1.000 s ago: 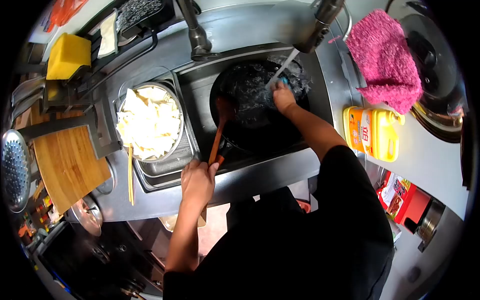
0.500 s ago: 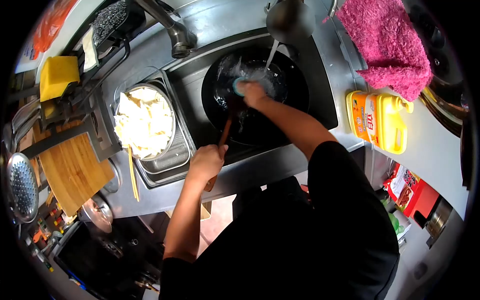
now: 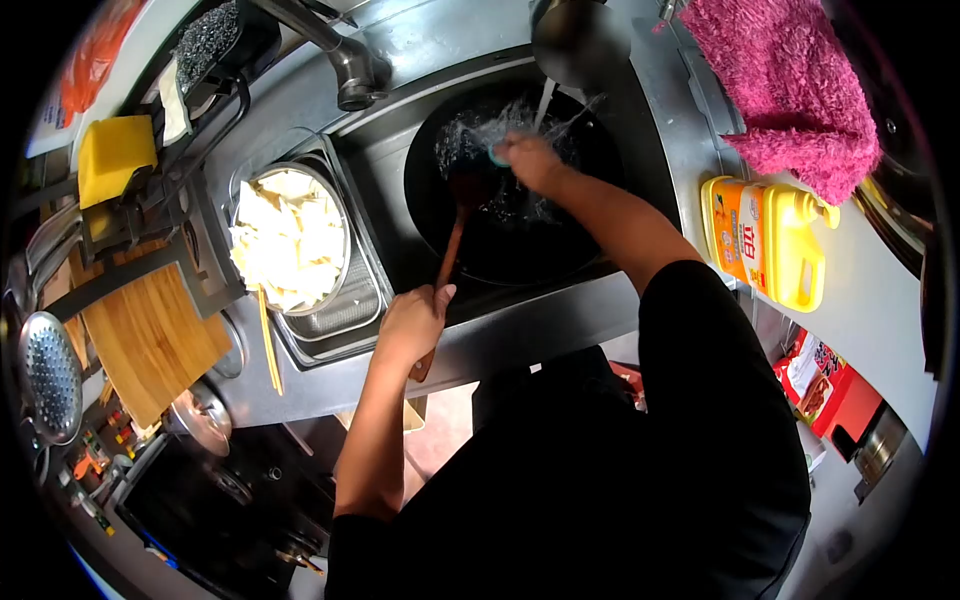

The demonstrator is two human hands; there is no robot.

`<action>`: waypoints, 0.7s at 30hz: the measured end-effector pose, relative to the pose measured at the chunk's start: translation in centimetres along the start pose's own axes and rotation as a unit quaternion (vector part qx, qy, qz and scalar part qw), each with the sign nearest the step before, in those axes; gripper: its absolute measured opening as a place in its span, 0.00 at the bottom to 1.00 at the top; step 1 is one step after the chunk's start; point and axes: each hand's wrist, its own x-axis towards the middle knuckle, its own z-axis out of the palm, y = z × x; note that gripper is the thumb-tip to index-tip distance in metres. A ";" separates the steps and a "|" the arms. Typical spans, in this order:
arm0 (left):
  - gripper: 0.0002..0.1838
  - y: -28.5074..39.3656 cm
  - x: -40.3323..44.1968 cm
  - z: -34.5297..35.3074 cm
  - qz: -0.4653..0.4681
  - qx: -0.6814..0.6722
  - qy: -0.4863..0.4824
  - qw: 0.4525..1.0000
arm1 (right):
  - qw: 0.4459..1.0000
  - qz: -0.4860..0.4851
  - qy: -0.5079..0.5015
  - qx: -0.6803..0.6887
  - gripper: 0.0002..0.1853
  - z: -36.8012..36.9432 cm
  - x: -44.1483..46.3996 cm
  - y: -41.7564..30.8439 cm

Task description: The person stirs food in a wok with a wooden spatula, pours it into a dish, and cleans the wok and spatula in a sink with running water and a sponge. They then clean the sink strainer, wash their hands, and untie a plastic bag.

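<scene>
A black wok (image 3: pixel 560 250) sits in the dark sink (image 3: pixel 385 200), water splashing inside it. My left hand (image 3: pixel 412 325) is closed around the handle of a wooden spatula (image 3: pixel 453 245), whose darker head reaches into the wok. Over the middle of the wok, my right hand (image 3: pixel 530 160) grips a small teal scrubber (image 3: pixel 499 153), mostly covered by the fingers. A stream of water (image 3: pixel 545 103) falls just beyond that hand from a blurred, dark round thing (image 3: pixel 580 45) near the top, which I cannot name.
Left of the wok, a bowl of pale cut pieces (image 3: pixel 290 240) rests on a wire basket (image 3: pixel 350 305), with chopsticks (image 3: pixel 269 345) beside it. A faucet (image 3: pixel 355 80) stands behind. To the right are a yellow detergent bottle (image 3: pixel 765 240) and a pink towel (image 3: pixel 790 95).
My right hand has moved up and slightly right inside the wok with the scrubber, and the water splashes wider. My left hand keeps its hold on the spatula, nearly unmoved.
</scene>
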 end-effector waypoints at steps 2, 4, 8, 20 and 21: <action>0.30 0.6 -1.4 -0.7 -0.028 -0.032 0.001 0.999 | 0.988 -0.036 0.013 -0.149 0.15 -3.4 -0.2 -0.3; 0.29 -0.3 -2.2 0.1 -0.009 -0.048 0.027 0.998 | 0.963 -0.016 -0.033 -0.268 0.15 -4.4 0.3 0.9; 0.25 0.3 -3.0 -0.6 -0.075 -0.155 -0.039 0.984 | 0.970 0.153 -0.181 -0.052 0.15 -2.3 -0.7 0.1; 0.19 -1.0 -4.5 1.8 -0.002 -0.075 0.029 0.997 | 0.980 -0.084 -0.073 -0.167 0.14 -3.2 -0.5 -4.5; 0.19 -0.7 -4.9 1.7 0.008 -0.060 0.058 0.996 | 0.963 -0.145 0.041 -0.222 0.09 -2.4 0.8 -1.5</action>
